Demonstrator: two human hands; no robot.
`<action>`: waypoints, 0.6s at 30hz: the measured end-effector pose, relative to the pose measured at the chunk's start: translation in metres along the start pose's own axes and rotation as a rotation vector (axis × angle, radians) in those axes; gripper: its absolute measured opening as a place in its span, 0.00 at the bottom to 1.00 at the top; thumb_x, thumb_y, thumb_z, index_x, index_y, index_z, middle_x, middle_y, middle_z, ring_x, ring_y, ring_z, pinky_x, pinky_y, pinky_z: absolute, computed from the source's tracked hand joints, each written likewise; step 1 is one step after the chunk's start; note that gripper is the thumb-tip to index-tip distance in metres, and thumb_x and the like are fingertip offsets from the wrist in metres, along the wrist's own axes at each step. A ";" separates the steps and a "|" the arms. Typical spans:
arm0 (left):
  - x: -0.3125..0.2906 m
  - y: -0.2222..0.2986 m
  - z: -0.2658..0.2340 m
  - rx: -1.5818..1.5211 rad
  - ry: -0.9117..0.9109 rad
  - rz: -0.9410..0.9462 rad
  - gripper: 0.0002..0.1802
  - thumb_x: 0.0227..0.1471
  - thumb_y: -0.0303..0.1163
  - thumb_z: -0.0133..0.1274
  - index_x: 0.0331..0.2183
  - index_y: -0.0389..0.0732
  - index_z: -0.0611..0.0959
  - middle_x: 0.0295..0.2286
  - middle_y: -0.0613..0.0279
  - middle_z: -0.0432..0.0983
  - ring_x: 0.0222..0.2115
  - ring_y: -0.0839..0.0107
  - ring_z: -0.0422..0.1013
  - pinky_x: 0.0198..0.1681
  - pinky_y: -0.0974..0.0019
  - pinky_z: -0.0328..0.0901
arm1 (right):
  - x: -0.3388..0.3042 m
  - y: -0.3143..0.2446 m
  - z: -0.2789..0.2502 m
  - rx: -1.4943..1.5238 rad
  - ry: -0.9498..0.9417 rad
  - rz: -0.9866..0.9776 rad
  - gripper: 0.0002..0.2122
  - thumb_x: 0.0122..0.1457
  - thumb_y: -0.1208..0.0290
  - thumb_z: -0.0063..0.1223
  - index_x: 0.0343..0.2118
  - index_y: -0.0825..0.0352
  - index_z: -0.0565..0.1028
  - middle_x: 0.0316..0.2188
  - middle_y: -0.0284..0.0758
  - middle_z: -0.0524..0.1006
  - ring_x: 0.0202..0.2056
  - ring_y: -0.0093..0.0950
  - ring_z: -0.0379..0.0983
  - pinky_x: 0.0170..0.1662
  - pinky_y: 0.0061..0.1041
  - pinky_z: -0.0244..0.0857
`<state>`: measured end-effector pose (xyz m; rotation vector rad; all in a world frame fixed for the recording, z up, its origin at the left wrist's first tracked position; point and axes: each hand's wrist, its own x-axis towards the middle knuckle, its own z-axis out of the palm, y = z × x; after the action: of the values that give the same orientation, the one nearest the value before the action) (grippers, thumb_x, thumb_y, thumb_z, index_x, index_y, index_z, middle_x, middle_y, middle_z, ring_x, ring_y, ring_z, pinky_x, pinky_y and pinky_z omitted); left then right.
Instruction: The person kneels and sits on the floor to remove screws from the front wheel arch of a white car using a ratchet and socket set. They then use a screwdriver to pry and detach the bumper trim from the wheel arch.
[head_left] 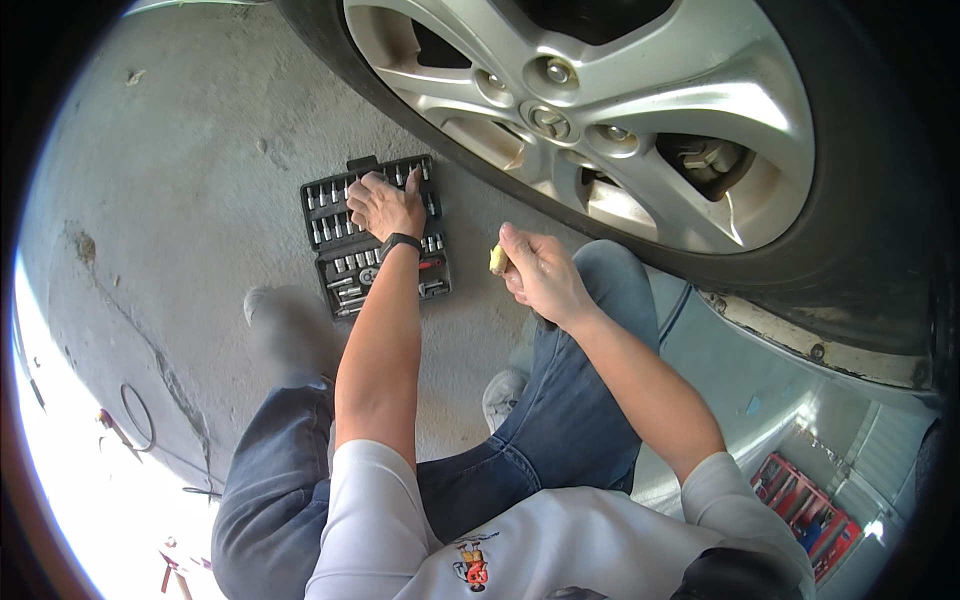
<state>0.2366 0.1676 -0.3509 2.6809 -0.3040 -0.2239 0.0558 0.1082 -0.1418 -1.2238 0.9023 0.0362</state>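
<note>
A black socket set case (322, 240) lies unfolded on the floor, with rows of silver sockets and bits in its slots. My left hand (388, 208), with a dark band on its wrist, is over the case's far half. Its thumb stands apart from the fingers, and I see nothing held in it. To the right, beside the tyre, my right hand (545, 278) is closed around a tool handle with a yellow end (498, 260). A dark part of it shows below the fist; the rest is hidden, so its kind is unclear.
A car wheel with a silver rim (700, 100) and black tyre (870, 200) fills the upper right. My bent knees flank the case. A red tool tray (805, 515) is at lower right. A thin dark cable loop (140, 418) lies on the left floor.
</note>
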 end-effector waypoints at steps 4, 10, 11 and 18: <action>0.004 -0.004 0.002 -0.106 0.048 0.020 0.33 0.55 0.58 0.59 0.49 0.40 0.77 0.52 0.50 0.65 0.56 0.50 0.60 0.58 0.48 0.55 | 0.001 0.004 -0.004 0.095 -0.033 0.062 0.22 0.73 0.50 0.44 0.32 0.67 0.73 0.21 0.24 0.65 0.20 0.12 0.59 0.22 0.16 0.56; 0.014 -0.012 0.006 -0.148 0.036 -0.003 0.17 0.56 0.46 0.61 0.41 0.46 0.85 0.47 0.54 0.70 0.53 0.50 0.64 0.55 0.46 0.60 | 0.002 0.010 0.001 -0.172 -0.101 0.154 0.12 0.71 0.70 0.42 0.48 0.73 0.73 0.28 0.30 0.73 0.29 0.18 0.72 0.33 0.20 0.70; 0.014 -0.016 0.008 -0.169 0.020 0.010 0.16 0.55 0.45 0.61 0.40 0.46 0.85 0.47 0.54 0.70 0.53 0.50 0.64 0.55 0.45 0.60 | 0.001 0.009 0.002 -0.175 -0.082 0.183 0.13 0.71 0.70 0.41 0.50 0.73 0.73 0.29 0.30 0.73 0.30 0.19 0.74 0.34 0.21 0.71; 0.014 -0.037 0.000 -0.457 0.182 0.286 0.11 0.53 0.38 0.64 0.33 0.42 0.91 0.35 0.60 0.83 0.40 0.58 0.76 0.47 0.57 0.69 | -0.008 -0.003 -0.001 -0.009 -0.164 0.127 0.22 0.75 0.63 0.39 0.67 0.67 0.59 0.30 0.32 0.74 0.28 0.20 0.74 0.31 0.23 0.73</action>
<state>0.2564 0.1974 -0.3683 2.1587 -0.5055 0.0369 0.0509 0.1096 -0.1345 -1.1529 0.8358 0.2393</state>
